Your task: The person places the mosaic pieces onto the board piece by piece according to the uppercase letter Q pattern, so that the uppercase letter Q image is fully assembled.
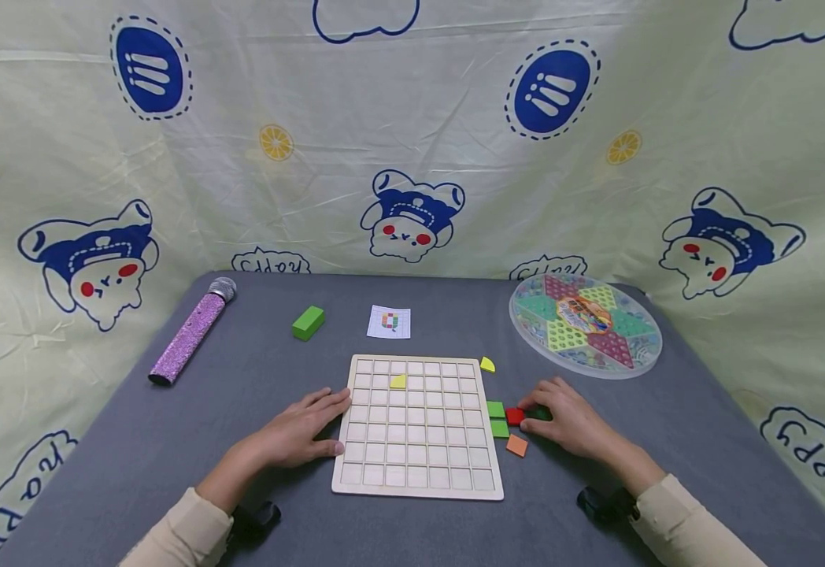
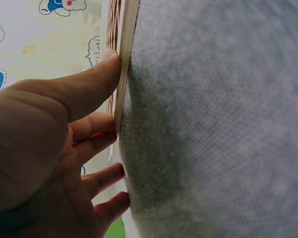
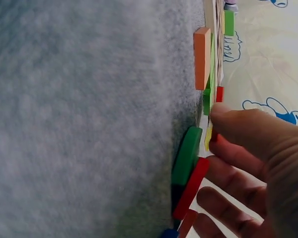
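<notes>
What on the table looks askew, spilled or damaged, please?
Nothing looks spilled or damaged. The orange piece, right of the wooden board, looks slightly askew: it lies turned, while the two green pieces nearby line up along the board's edge.

Left hand (image 2: 49, 134) enters from left side of view, fingers spread and slightly bent. Thumb tip touches edge of wooden board (image 2: 125, 54), seen nearly edge-on. Other fingertips lie along the line where gray cloth (image 2: 213, 119) begins. Cloth fills right side. Pale curtain (image 2: 39, 49) with cartoon prints, upper left. Green patch (image 2: 116, 229), bottom edge, partly hidden.
</notes>
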A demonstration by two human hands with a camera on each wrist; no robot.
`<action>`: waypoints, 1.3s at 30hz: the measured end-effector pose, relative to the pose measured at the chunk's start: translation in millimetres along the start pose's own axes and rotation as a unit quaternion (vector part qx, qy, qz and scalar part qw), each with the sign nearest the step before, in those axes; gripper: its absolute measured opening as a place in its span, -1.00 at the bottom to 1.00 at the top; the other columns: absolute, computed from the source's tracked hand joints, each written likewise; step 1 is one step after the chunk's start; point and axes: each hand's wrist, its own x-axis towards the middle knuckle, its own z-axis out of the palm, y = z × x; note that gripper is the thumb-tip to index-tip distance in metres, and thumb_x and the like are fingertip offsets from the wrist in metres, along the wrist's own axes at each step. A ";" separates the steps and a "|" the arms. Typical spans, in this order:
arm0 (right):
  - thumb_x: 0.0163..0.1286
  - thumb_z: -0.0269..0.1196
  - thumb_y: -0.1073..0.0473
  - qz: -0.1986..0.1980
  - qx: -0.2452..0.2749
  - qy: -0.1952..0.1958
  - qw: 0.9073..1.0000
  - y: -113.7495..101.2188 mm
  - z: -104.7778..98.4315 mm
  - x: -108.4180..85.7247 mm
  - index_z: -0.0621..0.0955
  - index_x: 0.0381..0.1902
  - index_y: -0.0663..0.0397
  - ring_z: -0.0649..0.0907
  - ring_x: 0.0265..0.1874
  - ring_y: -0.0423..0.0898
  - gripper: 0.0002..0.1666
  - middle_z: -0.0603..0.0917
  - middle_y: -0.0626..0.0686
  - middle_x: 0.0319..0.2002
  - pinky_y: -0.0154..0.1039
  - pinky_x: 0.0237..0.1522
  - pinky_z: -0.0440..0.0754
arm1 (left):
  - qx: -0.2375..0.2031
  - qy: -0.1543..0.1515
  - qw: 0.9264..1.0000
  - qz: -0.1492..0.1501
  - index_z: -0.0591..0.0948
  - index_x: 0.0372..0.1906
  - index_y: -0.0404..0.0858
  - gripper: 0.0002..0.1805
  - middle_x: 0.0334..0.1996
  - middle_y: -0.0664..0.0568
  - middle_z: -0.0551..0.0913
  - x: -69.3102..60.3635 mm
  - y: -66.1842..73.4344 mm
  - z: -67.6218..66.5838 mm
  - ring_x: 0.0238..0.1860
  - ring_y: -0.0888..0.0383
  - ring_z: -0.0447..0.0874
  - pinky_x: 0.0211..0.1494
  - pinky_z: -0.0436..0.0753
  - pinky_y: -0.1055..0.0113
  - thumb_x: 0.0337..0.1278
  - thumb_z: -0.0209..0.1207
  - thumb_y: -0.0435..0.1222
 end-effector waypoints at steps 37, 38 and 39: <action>0.15 0.38 0.05 -0.040 0.023 0.057 0.997 -92.0 1.9 72.6 0.69 -0.19 0.04 0.52 -0.17 -0.10 -0.71 0.64 -0.04 -0.27 -0.15 -0.16 0.55 | -0.006 -0.001 1.000 0.007 0.18 0.44 -0.24 -0.23 0.47 -0.09 0.15 -0.8 -0.5 -0.7 0.48 -0.22 -0.01 0.38 0.13 -0.25 0.22 0.14 -0.03; 0.15 0.38 0.05 -0.041 0.022 0.058 0.997 -93.4 2.9 74.5 0.69 -0.19 0.04 0.53 -0.17 -0.10 -0.71 0.64 -0.04 -0.26 -0.15 -0.16 0.55 | -0.006 -0.002 1.000 0.007 0.18 0.44 -0.25 -0.23 0.47 -0.10 0.15 -0.9 -0.3 -0.8 0.48 -0.22 -0.01 0.38 0.13 -0.24 0.22 0.14 -0.03; 0.15 0.38 0.04 -0.042 0.022 0.058 0.997 -94.7 3.8 76.3 0.69 -0.19 0.04 0.53 -0.17 -0.10 -0.70 0.63 -0.04 -0.26 -0.16 -0.16 0.55 | -0.007 -0.002 1.000 0.007 0.18 0.44 -0.25 -0.23 0.47 -0.10 0.15 -1.0 -0.2 -0.9 0.48 -0.22 -0.01 0.38 0.13 -0.24 0.22 0.14 -0.03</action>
